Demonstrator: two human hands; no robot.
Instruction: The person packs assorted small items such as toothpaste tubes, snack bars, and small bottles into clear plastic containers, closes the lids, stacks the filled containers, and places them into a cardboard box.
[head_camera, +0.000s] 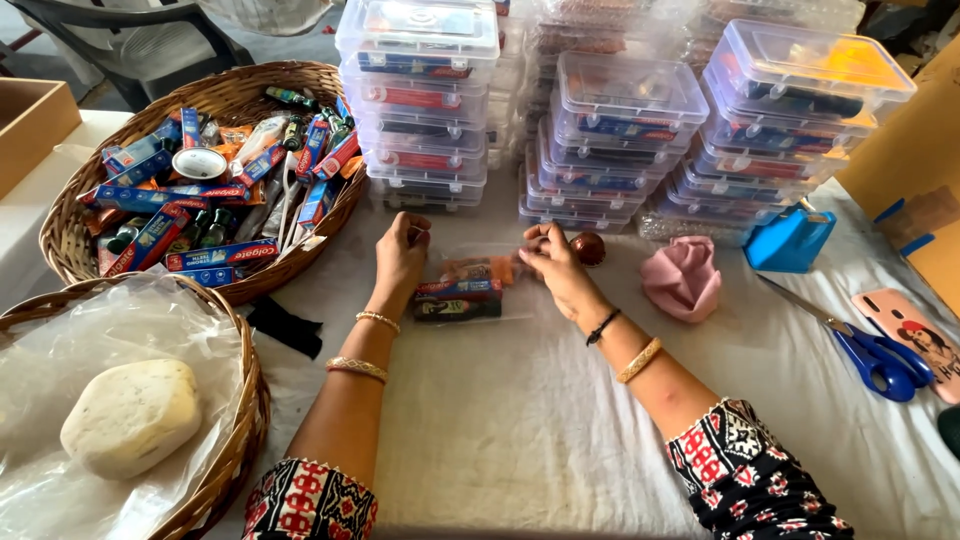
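Both hands, left (402, 250) and right (548, 262), apparently pinch the clear pouch (470, 288), wrists lowered.

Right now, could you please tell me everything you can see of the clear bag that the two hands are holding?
The clear bag is thin, see-through plastic, lying flat on the white cloth in front of the box stacks. Inside lie small packs: a dark one, a red-and-blue one and something orange. The left hand pinches its left top edge and the right hand its right top edge. Whether it is sealed cannot be told.
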